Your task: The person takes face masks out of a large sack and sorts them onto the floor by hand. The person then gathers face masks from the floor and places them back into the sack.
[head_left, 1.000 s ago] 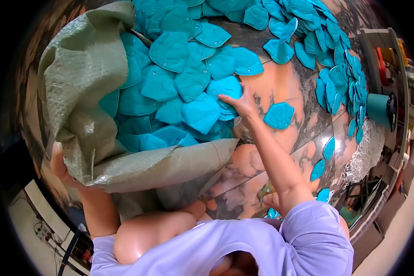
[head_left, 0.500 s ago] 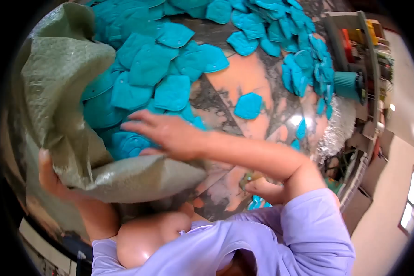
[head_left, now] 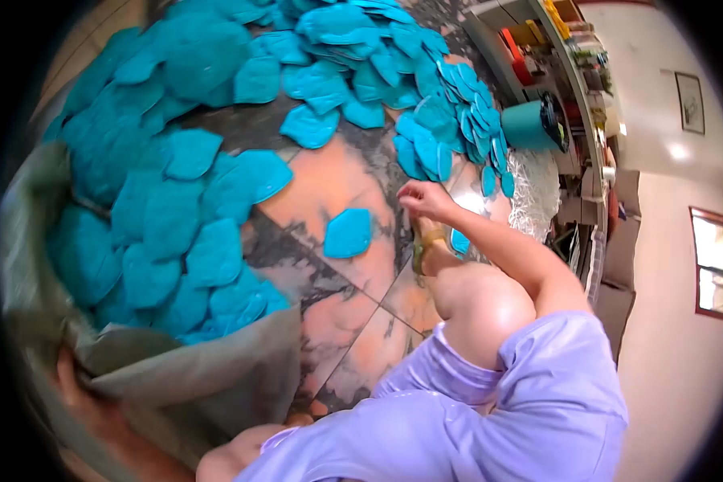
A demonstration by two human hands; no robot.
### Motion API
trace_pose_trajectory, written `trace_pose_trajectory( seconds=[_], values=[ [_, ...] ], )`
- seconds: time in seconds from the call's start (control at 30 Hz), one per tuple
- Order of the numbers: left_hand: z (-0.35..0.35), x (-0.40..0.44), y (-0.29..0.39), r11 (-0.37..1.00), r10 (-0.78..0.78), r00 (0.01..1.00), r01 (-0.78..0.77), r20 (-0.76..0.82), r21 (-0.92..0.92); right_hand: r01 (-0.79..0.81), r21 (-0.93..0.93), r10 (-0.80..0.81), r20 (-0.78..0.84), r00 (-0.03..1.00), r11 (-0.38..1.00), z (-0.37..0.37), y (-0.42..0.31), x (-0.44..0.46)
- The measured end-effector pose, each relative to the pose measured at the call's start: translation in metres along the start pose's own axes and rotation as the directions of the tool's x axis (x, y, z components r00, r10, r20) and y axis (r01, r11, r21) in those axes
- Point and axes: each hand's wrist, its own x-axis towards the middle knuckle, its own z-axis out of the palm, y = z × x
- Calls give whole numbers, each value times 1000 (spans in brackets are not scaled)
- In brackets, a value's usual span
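A woven sack (head_left: pixel 205 361) lies with its mouth spread around a heap of flat teal padded pieces (head_left: pixel 173 217). My left hand (head_left: pixel 74 381) grips the sack's near left rim, its fingers partly hidden in the folds. Out over the floor to the right, my right hand (head_left: pixel 426 200) has its fingers curled together, and nothing shows in them. It is just above my sandalled foot (head_left: pixel 430 241). One single teal piece (head_left: pixel 348 233) lies flat on the tiles between the sack and my right hand.
A second pile of teal pieces (head_left: pixel 438 120) spreads beyond my right hand. Crumpled clear plastic (head_left: pixel 534 193) and a teal bin (head_left: pixel 530 126) stand beside a shelf (head_left: pixel 574 72) at right. The floor (head_left: pixel 337 313) is patterned tile.
My right hand has left the sack's mouth and moved right, over the floor by my foot. My left hand still grips the sack. The view has swung to the right.
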Motion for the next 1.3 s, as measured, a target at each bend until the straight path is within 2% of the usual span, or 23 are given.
trace_pose_trajectory(
  seconds=[0.03, 0.07, 0.1, 0.17, 0.27, 0.33, 0.4, 0.47, 0.5, 0.57, 0.67, 0.73, 0.8, 0.83, 0.9, 0.97, 1.03, 1.1, 1.17, 1.2, 1.23, 1.27, 1.3],
  values=[
    [2, 2, 28, 971, -210, 977, 205, -34, -119, 42, 103, -22, -190, 982, 994, -6, 27, 3],
    [-29, 13, 36, 976, 27, 1000, -30, 15, 217, 33, 237, 36, -284, 958, 971, -11, 65, 12],
    [-29, 19, 41, 871, 208, 972, -234, 107, 433, 43, 205, 46, -410, 911, 978, -13, 99, 15],
    [6, 19, 59, 510, 501, 822, -533, 271, 675, -74, 116, 128, -574, 809, 991, -15, 177, 23],
    [108, -25, 97, -111, 678, 467, -698, 567, 707, -238, 262, 354, -677, 645, 935, -44, 272, 25],
    [192, -72, 99, -62, 532, 516, -768, 672, 638, -399, 257, 447, -731, 516, 880, -84, 329, 33],
    [283, -117, 55, 15, 163, 427, -902, 889, 431, -602, 91, 384, -842, 379, 794, -128, 329, 27],
    [349, -162, 2, 238, -204, 211, -937, 956, 257, -566, 195, 449, -821, 352, 801, -174, 322, 32],
    [381, -181, -28, 399, -257, 4, -910, 966, 110, -549, 244, 479, -810, 338, 799, -191, 329, 38],
    [410, -218, -79, 403, -421, -283, -909, 862, -102, -533, 177, 395, -858, 328, 827, -222, 365, 57],
    [431, -248, -143, 362, -480, -397, -902, 782, -235, -520, 141, 353, -874, 334, 842, -254, 401, 99],
    [419, -241, -185, 251, -519, -414, -910, 748, -330, -542, 199, 431, -835, 342, 816, -259, 407, 117],
    [421, -220, -188, 273, -613, -426, -905, 666, -327, -595, 342, 581, -768, 268, 727, -249, 391, 131],
    [434, -206, -173, 196, -631, -403, -910, 663, -365, -612, 411, 647, -729, 225, 676, -246, 376, 138],
    [463, -174, -141, 135, -700, -301, -946, 648, -293, -535, 338, 524, -816, 243, 774, -229, 350, 145],
    [475, -146, -132, 163, -672, -157, -985, 724, -62, -380, 298, 445, -804, 394, 876, -206, 332, 151],
    [500, -138, -115, 140, -636, -126, -989, 761, -46, -141, 372, 376, -695, 613, 918, -185, 272, 141],
    [509, -136, -121, 155, -647, -69, -987, 759, 42, 106, 630, 214, -410, 886, 770, -157, 224, 130],
    [514, -143, -121, 124, -584, -48, -992, 811, 31, 263, 788, -129, -231, 964, 557, -168, 172, 92],
    [513, -148, -120, 128, -572, -20, -990, 820, 65, 464, 467, -263, -433, 862, 752, -170, 182, 88],
    [513, -152, -119, 133, -565, 2, -987, 825, 93, 431, 417, -114, -600, 792, 801, -165, 208, 93],
    [513, -156, -117, 145, -555, -2, -985, 832, 95, 221, 442, 114, -615, 781, 869, -181, 232, 84],
    [515, -161, -115, 171, -547, -19, -981, 837, 90, 130, 386, 231, -754, 614, 913, -198, 262, 80]
  ],
)
